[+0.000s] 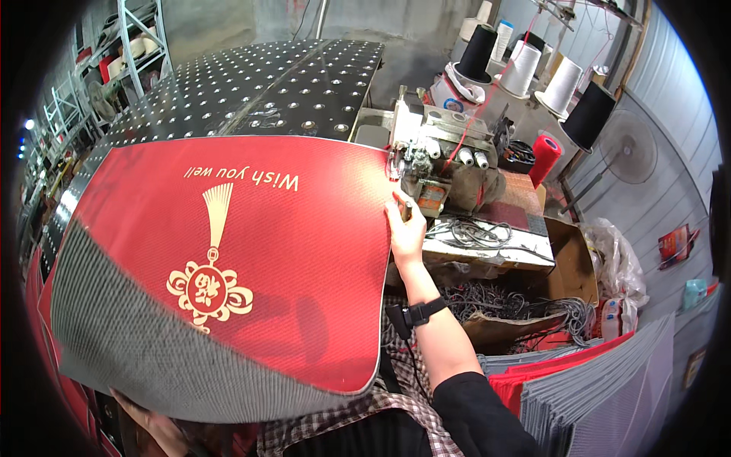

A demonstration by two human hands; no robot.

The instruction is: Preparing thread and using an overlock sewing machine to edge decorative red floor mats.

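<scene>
A large red mat (pixel 304 251) with a cream tassel design lies across the table, its right edge at the sewing machine (pixel 442 152). Its near-left part shows a ribbed grey underside (pixel 175 350), turned up over the red face. My right hand (pixel 407 228) pinches the mat's right edge just below the machine's presser foot (pixel 395 164). At the lower left, my left hand (pixel 148 420) is under the turned-up part; its fingers are hidden and somewhat blurred. A black band (pixel 425 310) is on my right wrist.
Beyond the mat stretches a black table studded with metal balls (pixel 304 84). Black and white thread cones (pixel 520 68) stand behind the machine, with a red thread spool (pixel 545 156) beside it. Tangled grey trimmings (pixel 510 305) and stacked grey and red mats (pixel 586 396) are at right.
</scene>
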